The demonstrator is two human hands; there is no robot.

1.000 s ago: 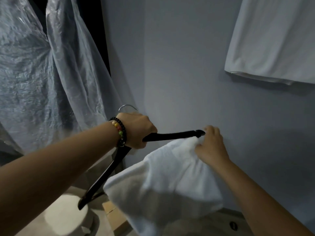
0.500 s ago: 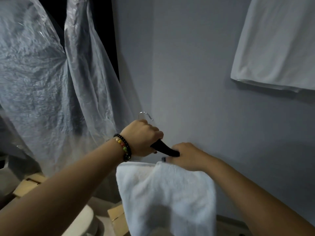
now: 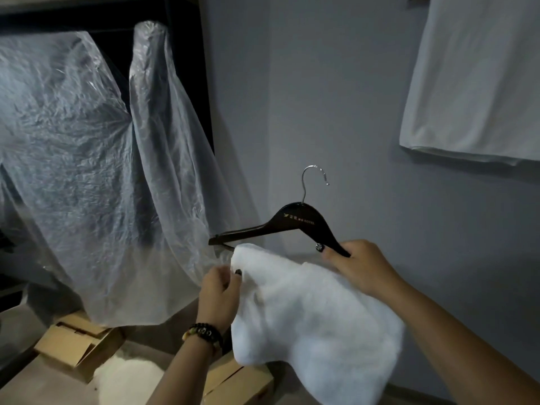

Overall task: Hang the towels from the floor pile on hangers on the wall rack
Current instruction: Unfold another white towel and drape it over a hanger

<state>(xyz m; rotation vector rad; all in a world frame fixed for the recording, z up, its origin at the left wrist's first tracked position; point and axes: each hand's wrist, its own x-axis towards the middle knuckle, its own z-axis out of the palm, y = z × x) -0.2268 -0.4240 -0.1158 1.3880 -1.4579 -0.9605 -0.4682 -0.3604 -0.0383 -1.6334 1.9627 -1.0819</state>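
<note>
Towel (image 3: 315, 314), white and fluffy, hung folded over the lower bar of the dark wooden hanger (image 3: 295, 222) with the silver hook, and it sat bunched toward my right. My right hand (image 3: 361, 266) was clenched round the right end of the hanger's shoulder, holding it up in front of the grey wall (image 3: 336, 112). My left hand (image 3: 220, 293), the one with the beaded bracelet (image 3: 204, 334), pinched the towel's left edge just below the hanger's free left tip.

The hanger's long axis ran left to right across me, tilted so the left tip sat a little higher than my right-hand end, hook pointing up. The white cloth already hanging on the wall (image 3: 479, 83) lay up and to my right, well apart from the hook, so I judged the right hand was the nearer one to carry the hanger there once the towel was spread evenly.

The rack itself was out of view; only a dark sliver showed at the top edge above that cloth. My right hand and the towel hid the bar's right end, so I could not tell how far the fold reached. Crinkled clear plastic sheeting (image 3: 87, 171) hid whatever hung to my left, and the pale heap on the floor (image 3: 128, 375) between cardboard boxes (image 3: 76, 346) was too dim to make out.
</note>
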